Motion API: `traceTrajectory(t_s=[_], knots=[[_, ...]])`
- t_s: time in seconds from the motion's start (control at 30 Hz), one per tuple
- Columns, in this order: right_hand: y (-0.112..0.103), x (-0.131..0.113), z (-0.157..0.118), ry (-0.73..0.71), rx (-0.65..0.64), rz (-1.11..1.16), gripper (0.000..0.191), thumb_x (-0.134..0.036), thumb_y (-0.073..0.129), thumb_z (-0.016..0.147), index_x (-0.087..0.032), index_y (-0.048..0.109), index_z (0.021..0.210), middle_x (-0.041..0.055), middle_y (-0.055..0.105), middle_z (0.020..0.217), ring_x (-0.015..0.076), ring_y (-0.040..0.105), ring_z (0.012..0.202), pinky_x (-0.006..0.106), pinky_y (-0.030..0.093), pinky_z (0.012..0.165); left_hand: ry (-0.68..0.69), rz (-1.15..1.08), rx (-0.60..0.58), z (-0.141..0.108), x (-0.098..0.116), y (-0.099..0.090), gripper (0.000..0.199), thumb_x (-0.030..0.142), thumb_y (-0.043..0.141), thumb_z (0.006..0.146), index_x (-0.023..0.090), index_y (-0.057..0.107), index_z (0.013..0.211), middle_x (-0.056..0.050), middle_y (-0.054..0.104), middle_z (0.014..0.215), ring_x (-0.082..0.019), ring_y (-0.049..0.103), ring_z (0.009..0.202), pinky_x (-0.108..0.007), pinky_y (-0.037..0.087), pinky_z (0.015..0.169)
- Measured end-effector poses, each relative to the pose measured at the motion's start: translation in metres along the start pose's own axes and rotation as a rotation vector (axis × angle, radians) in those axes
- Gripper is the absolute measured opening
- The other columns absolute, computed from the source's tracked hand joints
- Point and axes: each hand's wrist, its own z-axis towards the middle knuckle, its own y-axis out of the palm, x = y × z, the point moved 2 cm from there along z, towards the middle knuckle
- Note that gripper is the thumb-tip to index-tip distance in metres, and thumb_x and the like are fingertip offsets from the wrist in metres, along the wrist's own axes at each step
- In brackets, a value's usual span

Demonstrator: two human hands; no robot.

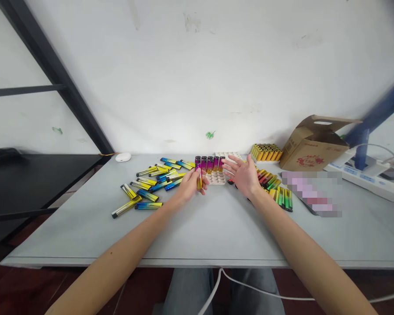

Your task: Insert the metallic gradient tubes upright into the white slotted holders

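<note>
My left hand (191, 183) is closed around a purple and yellow lighter (199, 177), held upright near the middle of the table. Just beyond it, several purple lighters (216, 162) stand in rows in a white tray (220, 178) with round holes, some of its front holes bare. My right hand (244, 175) hovers to the right of the tray, fingers spread, palm showing, with nothing in it. Blue and yellow lighters (147, 195) lie scattered left of my left hand. Red, yellow and green lighters (284, 199) lie beside and partly behind my right hand.
A full tray of gold lighters (267, 152) stands at the back right, beside an open cardboard box (307, 148). Farther right is a white power strip (369, 179). A blurred pink item (310, 192) lies before the box. A small white case (123, 157) sits back left.
</note>
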Motion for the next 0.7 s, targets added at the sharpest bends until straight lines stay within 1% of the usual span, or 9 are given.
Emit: traceTrajectory(t_s=[0.1,0.17,0.3,0.37,0.43,0.5,0.6,0.7], knots=[[0.001,0.002,0.000,0.045,0.005,-0.005,0.061,-0.060,0.017,0.096,-0.022,0.064,0.092,0.0080,0.073,0.099,0.0193,0.066,0.085,0.033,0.051,0.073,-0.123,-0.095,-0.071,0.000,0.000,0.000,0.049,0.055,0.036,0.094,0.013,0.060,0.089,-0.003,0.057,0.065,-0.012,0.050,0.051,-0.023,0.040,0.047],[0.001,0.003,0.000,0.059,-0.012,-0.011,0.063,-0.060,0.016,0.096,-0.021,0.065,0.092,0.0084,0.073,0.097,0.0191,0.066,0.084,0.032,0.051,0.071,-0.174,-0.144,-0.114,0.001,0.001,0.000,0.052,0.056,0.034,0.094,0.012,0.062,0.087,-0.003,0.055,0.066,-0.011,0.050,0.054,-0.023,0.041,0.051],[-0.003,0.005,0.004,0.045,-0.046,-0.024,0.066,-0.065,0.018,0.094,-0.021,0.066,0.091,0.0084,0.072,0.095,0.0192,0.065,0.081,0.031,0.051,0.067,-0.213,-0.228,-0.162,0.001,0.004,-0.001,0.043,0.050,0.041,0.092,0.013,0.061,0.081,-0.003,0.053,0.069,-0.013,0.053,0.063,-0.026,0.046,0.062],[-0.006,0.005,0.007,0.026,-0.050,-0.039,0.066,-0.070,0.021,0.091,-0.021,0.066,0.090,0.0086,0.071,0.095,0.0195,0.065,0.080,0.030,0.051,0.065,-0.235,-0.285,-0.203,0.001,0.004,-0.002,0.039,0.049,0.043,0.090,0.015,0.057,0.079,-0.003,0.053,0.071,-0.016,0.055,0.066,-0.029,0.047,0.065],[-0.008,0.006,0.008,0.008,-0.055,-0.057,0.067,-0.073,0.024,0.089,-0.022,0.067,0.091,0.0085,0.071,0.096,0.0201,0.064,0.080,0.031,0.050,0.065,-0.270,-0.335,-0.253,0.001,0.003,-0.001,0.038,0.051,0.041,0.089,0.017,0.053,0.077,-0.003,0.052,0.070,-0.017,0.056,0.066,-0.030,0.047,0.063],[-0.010,0.007,0.010,-0.002,-0.056,-0.072,0.067,-0.075,0.026,0.087,-0.022,0.067,0.090,0.0082,0.071,0.096,0.0207,0.064,0.081,0.032,0.050,0.065,-0.297,-0.358,-0.282,0.000,0.003,0.000,0.038,0.052,0.040,0.090,0.018,0.050,0.076,-0.001,0.049,0.067,-0.015,0.053,0.061,-0.027,0.044,0.059],[-0.010,0.008,0.010,-0.012,-0.068,-0.108,0.067,-0.078,0.027,0.084,-0.024,0.067,0.090,0.0079,0.071,0.095,0.0221,0.064,0.081,0.034,0.049,0.066,-0.310,-0.343,-0.299,0.000,0.002,0.001,0.038,0.052,0.040,0.090,0.018,0.048,0.074,0.001,0.043,0.064,-0.013,0.047,0.056,-0.024,0.039,0.053],[-0.009,0.008,0.009,-0.032,-0.098,-0.160,0.070,-0.081,0.026,0.081,-0.025,0.066,0.090,0.0078,0.071,0.094,0.0231,0.064,0.082,0.035,0.048,0.067,-0.301,-0.301,-0.328,-0.001,0.003,0.003,0.039,0.052,0.039,0.090,0.017,0.050,0.075,0.000,0.042,0.065,-0.013,0.044,0.055,-0.024,0.037,0.052]])
